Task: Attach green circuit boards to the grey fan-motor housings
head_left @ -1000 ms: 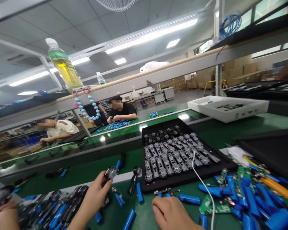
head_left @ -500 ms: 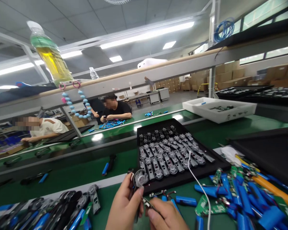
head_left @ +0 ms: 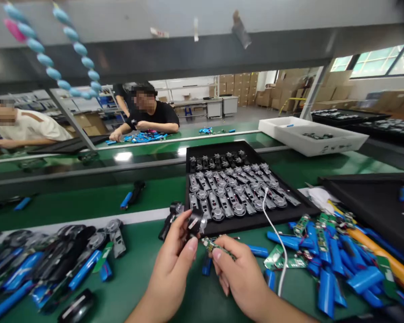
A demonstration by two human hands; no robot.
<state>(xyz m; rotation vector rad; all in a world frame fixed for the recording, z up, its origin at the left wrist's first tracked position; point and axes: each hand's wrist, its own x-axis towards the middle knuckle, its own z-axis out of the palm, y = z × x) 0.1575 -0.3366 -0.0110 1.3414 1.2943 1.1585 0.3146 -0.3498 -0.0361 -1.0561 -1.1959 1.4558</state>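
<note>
My left hand (head_left: 173, 262) is closed around a dark part with a round black head (head_left: 195, 220), its lower end hidden by my fingers. Between the thumb and fingers of my right hand (head_left: 239, 269) is a small green circuit board (head_left: 209, 245), its tip close to the round part. Whether the two are joined by wires I cannot tell. Just beyond my hands lies a black tray (head_left: 229, 228) with rows of grey housings (head_left: 239, 207) that have round ends. A blue cylindrical battery (head_left: 207, 264) lies between my hands on the green bench.
To the right are piled blue batteries (head_left: 328, 287) with green boards, crossed by a white cable (head_left: 283, 253). Dark housings (head_left: 65, 251) and batteries heap up at left. A white bin (head_left: 336, 146) stands behind the tray. A shelf beam (head_left: 188, 54) spans overhead. Co-workers (head_left: 158, 114) sit opposite.
My view has tipped downward. The round part in my left hand has turned from its silvery face to its black side. My right hand has moved slightly away, still holding the circuit board.
</note>
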